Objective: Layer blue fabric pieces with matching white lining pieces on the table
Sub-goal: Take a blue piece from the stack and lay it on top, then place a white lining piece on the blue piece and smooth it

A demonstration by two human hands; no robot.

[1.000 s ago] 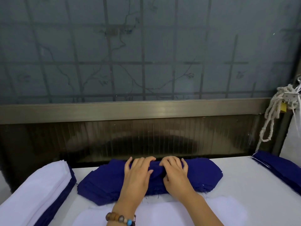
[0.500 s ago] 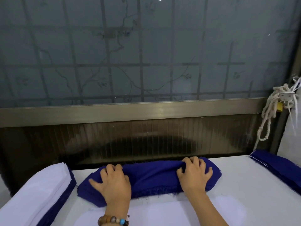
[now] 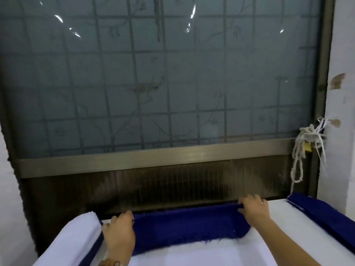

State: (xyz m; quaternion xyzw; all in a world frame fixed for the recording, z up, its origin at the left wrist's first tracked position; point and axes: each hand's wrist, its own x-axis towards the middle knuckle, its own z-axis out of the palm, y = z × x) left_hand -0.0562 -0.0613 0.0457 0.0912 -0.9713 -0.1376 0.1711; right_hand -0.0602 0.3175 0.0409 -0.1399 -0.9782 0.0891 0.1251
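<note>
A stack of dark blue fabric pieces (image 3: 188, 227) lies across the far side of the white table (image 3: 276, 215), its near edge frayed. My left hand (image 3: 120, 235) grips the stack's left end, fingers curled over the far edge. At the right end my right hand (image 3: 253, 207) holds the far corner the same way. A white lining piece (image 3: 192, 256) lies flat in front of the blue stack, near me.
A pile of white pieces over blue ones (image 3: 76, 239) sits at the left. Another blue stack (image 3: 326, 214) lies at the far right. A dark window frame (image 3: 153, 160) stands right behind the table, with a knotted rope (image 3: 299, 150) hanging at its right.
Both hands slid apart from the middle of the blue stack to its two ends. The camera tilted up, so the table sits lower in view.
</note>
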